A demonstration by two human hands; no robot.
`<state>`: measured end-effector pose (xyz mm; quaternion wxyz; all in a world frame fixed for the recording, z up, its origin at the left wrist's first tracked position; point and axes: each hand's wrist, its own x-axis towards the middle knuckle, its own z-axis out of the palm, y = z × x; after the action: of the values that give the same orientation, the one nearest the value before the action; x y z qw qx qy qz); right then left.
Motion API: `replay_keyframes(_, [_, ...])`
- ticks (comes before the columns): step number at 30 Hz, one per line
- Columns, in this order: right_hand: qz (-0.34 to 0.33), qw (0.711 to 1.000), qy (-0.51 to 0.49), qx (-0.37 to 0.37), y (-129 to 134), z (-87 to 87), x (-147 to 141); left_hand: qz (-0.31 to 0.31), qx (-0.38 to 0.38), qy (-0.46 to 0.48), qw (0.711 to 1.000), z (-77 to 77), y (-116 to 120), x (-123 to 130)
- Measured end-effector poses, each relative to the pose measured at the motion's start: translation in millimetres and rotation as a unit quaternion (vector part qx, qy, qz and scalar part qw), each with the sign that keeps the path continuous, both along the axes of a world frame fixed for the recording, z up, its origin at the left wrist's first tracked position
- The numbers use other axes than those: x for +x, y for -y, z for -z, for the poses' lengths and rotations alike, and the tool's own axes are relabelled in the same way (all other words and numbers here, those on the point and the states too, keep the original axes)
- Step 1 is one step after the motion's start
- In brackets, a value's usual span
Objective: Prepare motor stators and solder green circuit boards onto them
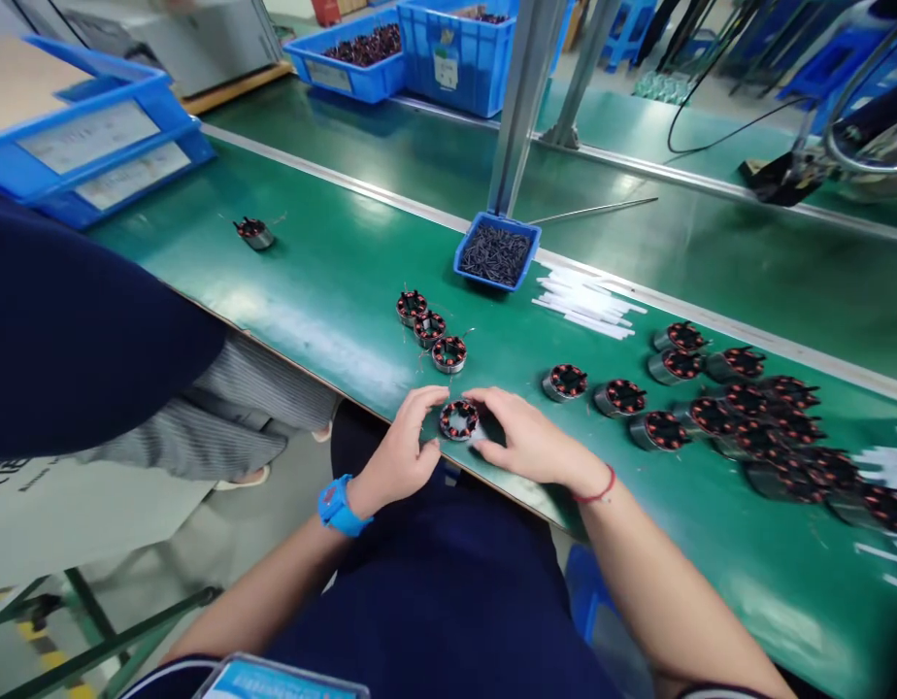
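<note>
A round metal stator with copper and black windings [459, 420] lies at the front edge of the green table, between my two hands. My left hand [414, 445] is at its left side, thumb and fingers apart. On the right, my right hand [519, 435] curves round the near side of the same part, its thumb and fingers spread. Neither hand is closed on it. Just beyond stand three similar stators in a slanting row, the closest one [449, 354] with thin wires sticking out.
Many stators [711, 416] cluster on the right. A blue tray of black tubes [496, 254] sits by a metal post [517, 116], beside white strips [586, 301]. A lone stator [253, 233] lies left, near a seated person in dark clothing [77, 330]. Blue crates [91, 146] stand far left.
</note>
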<state>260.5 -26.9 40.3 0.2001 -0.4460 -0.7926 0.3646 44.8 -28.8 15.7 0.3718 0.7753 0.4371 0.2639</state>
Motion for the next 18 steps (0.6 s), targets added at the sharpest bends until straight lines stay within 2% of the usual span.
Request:
replay_keyframes(2, [0.005,0.996,-0.055,-0.064,-1.1,0.5,2.7,0.023,0.005,-0.017,1.000,-2.3,2.5,0.3])
replay_keyframes(4, [0.060,0.989,-0.079,-0.112,-1.7,4.7,-2.2,0.027,0.021,-0.042,0.999,-2.2,4.0,2.7])
replay_keyframes(6, [0.124,0.982,-0.070,-0.125,-2.1,10.4,-11.7,0.019,0.039,-0.064,0.997,-0.3,4.3,6.1])
replay_keyframes(8, [0.160,0.978,-0.058,-0.124,-2.9,15.2,-21.0,0.014,0.054,-0.075,0.996,1.5,3.7,9.0])
replay_keyframes(13, [0.186,0.939,-0.166,-0.237,-8.4,18.6,-28.4,0.022,0.061,-0.065,0.996,-0.7,1.4,10.5])
replay_keyframes(18, [0.209,0.907,-0.216,-0.295,-17.1,17.2,-28.3,0.049,0.060,-0.045,0.996,-3.2,-2.9,8.4])
